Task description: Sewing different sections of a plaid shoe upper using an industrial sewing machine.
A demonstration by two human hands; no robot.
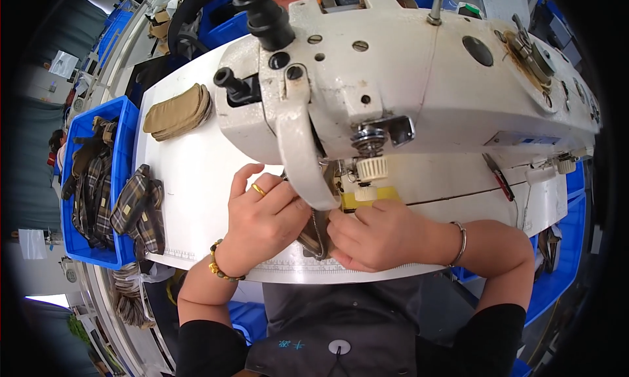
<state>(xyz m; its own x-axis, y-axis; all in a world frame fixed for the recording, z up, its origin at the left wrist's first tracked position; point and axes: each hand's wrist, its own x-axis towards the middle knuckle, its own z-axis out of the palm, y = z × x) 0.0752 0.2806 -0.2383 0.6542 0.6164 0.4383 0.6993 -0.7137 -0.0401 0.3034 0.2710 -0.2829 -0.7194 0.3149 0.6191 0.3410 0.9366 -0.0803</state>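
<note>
Under the head of a white sewing machine (406, 69) lies a brown fabric piece with a zipper (314, 236). My left hand (262, 223) grips its left side, fingers bent and pressed against the cloth beside the white lever guard. On the other side my right hand (386, 236) pinches the fabric's right edge with curled fingers, just below the needle area. The needle and the far part of the piece are hidden behind the machine head and guard. A yellow strip (388, 193) shows on the machine bed by my right fingers.
Left on the white table sits a stack of tan fabric pieces (175, 113). Plaid fabric pieces (141, 210) lie by a blue bin (124, 107) filled with more plaid pieces. Red-handled thread snips (503, 185) rest at the right. Another blue bin (569, 246) stands beyond the table's right edge.
</note>
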